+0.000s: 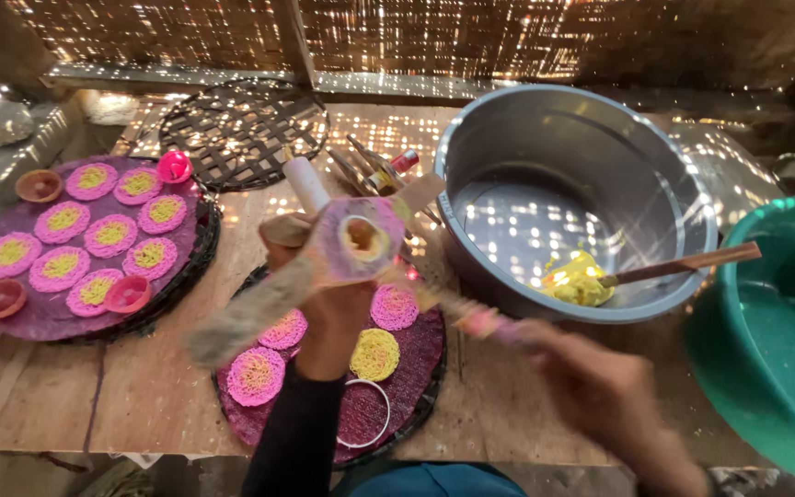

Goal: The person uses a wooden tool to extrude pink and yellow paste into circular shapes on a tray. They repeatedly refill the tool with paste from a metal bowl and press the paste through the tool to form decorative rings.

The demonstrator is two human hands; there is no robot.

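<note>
My left hand (331,311), in a black sleeve, grips a wooden noodle press (361,239) near its middle. The press is stained pink, and its round opening shows yellowish dough. One handle (241,313) sticks out to the lower left. My right hand (591,387), blurred, is closed on the other handle (482,320). The press hangs over a round woven tray (416,405) lined with purple cloth. Several pink and yellow noodle discs (375,354) and a white ring (367,416) lie on that tray.
To the left, a second purple tray (39,317) carries several pink-and-yellow discs and small red cups (127,293). On the right, a metal basin (655,175) holds yellow dough (577,278) and a wooden spoon (683,262). A green tub (775,340) stands far right. An empty woven mat (241,133) lies behind.
</note>
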